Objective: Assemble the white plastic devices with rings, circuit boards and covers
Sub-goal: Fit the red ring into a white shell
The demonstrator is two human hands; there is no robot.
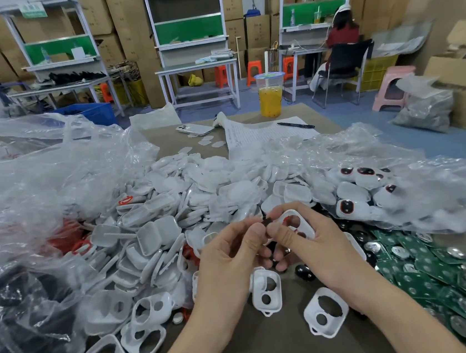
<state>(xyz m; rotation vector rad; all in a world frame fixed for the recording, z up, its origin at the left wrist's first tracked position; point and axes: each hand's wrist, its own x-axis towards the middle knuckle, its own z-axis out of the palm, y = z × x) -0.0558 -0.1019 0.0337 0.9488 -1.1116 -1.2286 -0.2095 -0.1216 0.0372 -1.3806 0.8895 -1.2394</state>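
Over the table, the right hand grips a white shell with 2 holes, half hidden by its fingers, while the left hand pinches a dark piece against it, too covered to identify, beside blurred green boards.

light: bright, even | shadows: soft | edges: bowed, blurred right

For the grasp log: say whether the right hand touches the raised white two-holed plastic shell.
Touching. Head view: right hand grips the white two-holed plastic shell, fingers round its edge.
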